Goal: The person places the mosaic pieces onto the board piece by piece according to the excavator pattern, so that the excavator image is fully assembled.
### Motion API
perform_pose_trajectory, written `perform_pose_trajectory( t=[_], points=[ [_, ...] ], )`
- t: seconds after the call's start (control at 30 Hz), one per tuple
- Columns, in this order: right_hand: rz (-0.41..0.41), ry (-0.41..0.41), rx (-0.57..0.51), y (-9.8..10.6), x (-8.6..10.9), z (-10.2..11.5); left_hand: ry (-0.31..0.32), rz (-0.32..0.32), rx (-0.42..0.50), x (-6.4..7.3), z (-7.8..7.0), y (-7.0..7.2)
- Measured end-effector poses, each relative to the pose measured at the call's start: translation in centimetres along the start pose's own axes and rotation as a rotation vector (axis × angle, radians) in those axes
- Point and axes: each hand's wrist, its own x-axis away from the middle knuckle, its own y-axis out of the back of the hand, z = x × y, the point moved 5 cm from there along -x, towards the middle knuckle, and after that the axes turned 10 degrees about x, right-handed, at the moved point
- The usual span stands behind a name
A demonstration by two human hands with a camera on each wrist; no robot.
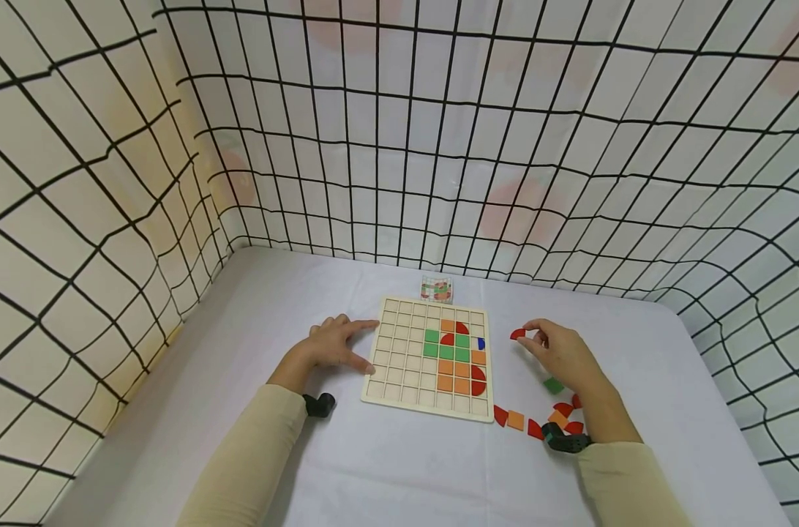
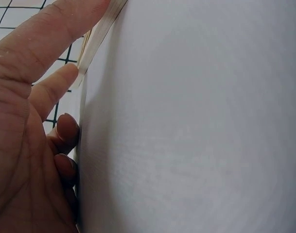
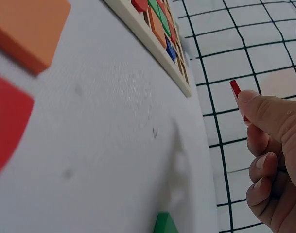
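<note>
A wooden grid board (image 1: 399, 351) lies on the white cloth, its right half partly filled with orange and green squares, red quarter-circle pieces and a small blue piece (image 1: 481, 343). At the board's left edge my left hand (image 1: 334, 342) has thumb and index finger spread, their tips touching the rim. My right hand (image 1: 564, 355), right of the board and above the cloth, pinches a red quarter-circle piece (image 3: 236, 89) between thumb and index finger. Its other fingers are curled in the right wrist view. Below that hand lies a green piece (image 1: 554, 386).
Loose pieces lie near the board's lower right corner, among them an orange square (image 1: 515, 420) and a red quarter circle (image 1: 500, 416). More sit beside the right wrist, partly hidden. A small pattern card (image 1: 437, 289) stands behind the board. Black wire mesh (image 1: 373, 168) surrounds the table.
</note>
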Motion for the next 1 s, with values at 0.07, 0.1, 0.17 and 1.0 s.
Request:
perform_pose_trajectory(
  t=[0.07,0.1,0.17,1.0],
  points=[
    [0.001,0.006,0.005,-0.1,-0.2,0.5,0.001,0.0,0.001,0.0,0.0,0.0],
    [0.0,0.009,0.007,-0.2,-0.4,0.8,0.001,0.0,0.001,0.0,0.1,0.0],
    [0.0,0.018,0.008,-0.4,-0.6,1.3,0.0,0.001,0.001,0.0,0.1,0.0],
    [0.069,0.127,-0.031,-3.5,-3.6,8.0,0.0,0.0,-0.001,-0.2,0.2,0.0]
  ],
)
